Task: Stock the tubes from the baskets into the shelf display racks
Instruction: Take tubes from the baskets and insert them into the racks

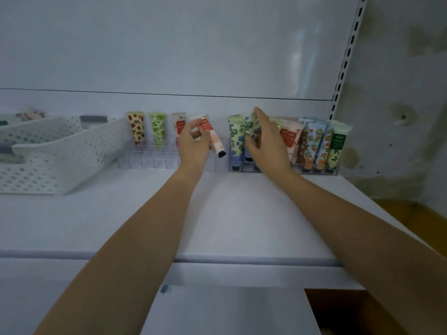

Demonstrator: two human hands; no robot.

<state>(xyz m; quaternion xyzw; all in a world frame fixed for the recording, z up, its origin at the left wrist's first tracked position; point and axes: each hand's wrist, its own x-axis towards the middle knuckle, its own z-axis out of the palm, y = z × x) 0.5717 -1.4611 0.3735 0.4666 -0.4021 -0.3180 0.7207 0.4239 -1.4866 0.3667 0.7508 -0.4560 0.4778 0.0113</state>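
My left hand [194,142] grips a peach and red tube [212,137], tilted with its black cap down and to the right, over the left clear rack [150,162]. That rack holds a strawberry tube [136,128], a green tube [157,130] and a pale red-labelled tube [178,126]. My right hand [266,141] holds a green and blue floral tube [251,128] upright at the right clear rack [321,170], beside a matching tube [235,139]. Further right in that rack stand several tubes with red, orange and green prints.
Two white perforated baskets [60,153] sit at the left of the white shelf [242,213], the far one with tubes in it. A slotted metal upright [346,56] runs along the shelf's right side. A stained wall lies beyond it.
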